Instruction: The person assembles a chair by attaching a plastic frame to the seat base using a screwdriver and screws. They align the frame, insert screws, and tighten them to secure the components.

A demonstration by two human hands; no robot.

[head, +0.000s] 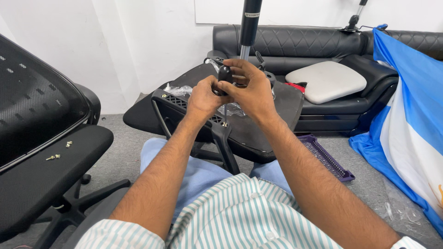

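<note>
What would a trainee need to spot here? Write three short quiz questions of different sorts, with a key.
1. True or false: both hands grip the black screwdriver handle above the upturned chair seat.
2. Where do the loose screws lie? A) on the purple tray B) on the seat of the black chair at the left C) on the sofa cushion
3. Fill in: the black gas cylinder stands ____ from the seat's underside.

Key
1. True: the left hand and the right hand close round it together.
2. B; the purple tray lies on the floor, the cushion on the black sofa.
3. upright
</note>
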